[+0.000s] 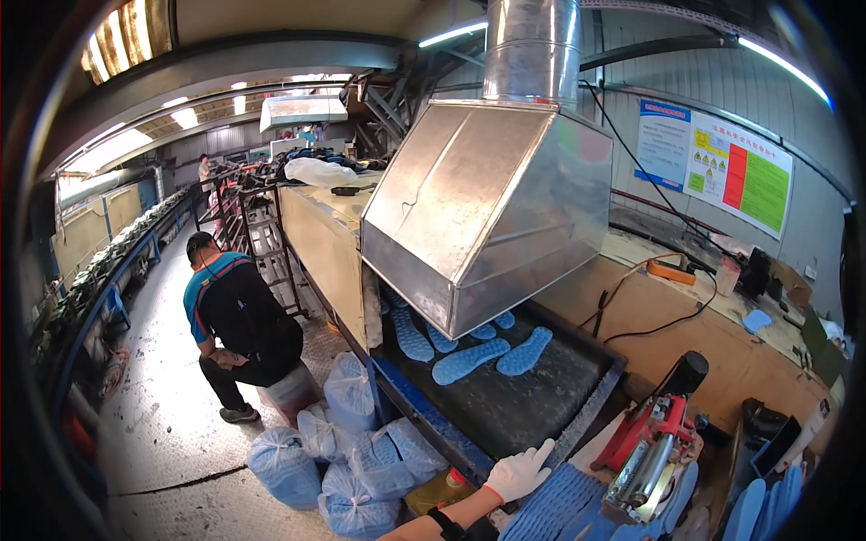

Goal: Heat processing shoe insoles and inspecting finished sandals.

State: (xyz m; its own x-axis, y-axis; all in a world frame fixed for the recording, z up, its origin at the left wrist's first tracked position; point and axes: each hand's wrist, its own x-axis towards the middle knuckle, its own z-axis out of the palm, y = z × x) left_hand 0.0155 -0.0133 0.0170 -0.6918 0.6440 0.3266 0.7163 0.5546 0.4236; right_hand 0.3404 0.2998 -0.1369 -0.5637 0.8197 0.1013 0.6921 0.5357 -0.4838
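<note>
My left hand (519,474), in a white glove, reaches over the near edge of a dark conveyor belt (532,410). Its fingers are partly stretched out and apart, with nothing visible in them. A black band circles the wrist. Beside the hand, to the right, lie blue textured shoe soles (561,503) in a row. Further up the belt, several blue soles (471,360) rest flat, some partly hidden beneath a metal hood (451,198). My right hand does not show.
A red machine with a silver cylinder (651,451) stands at the right, with more blue soles (747,509) near it. Clear bags of blue pieces (361,496) sit on the floor left of the belt. A person (236,316) sits beyond them, beside a dark rack (266,243).
</note>
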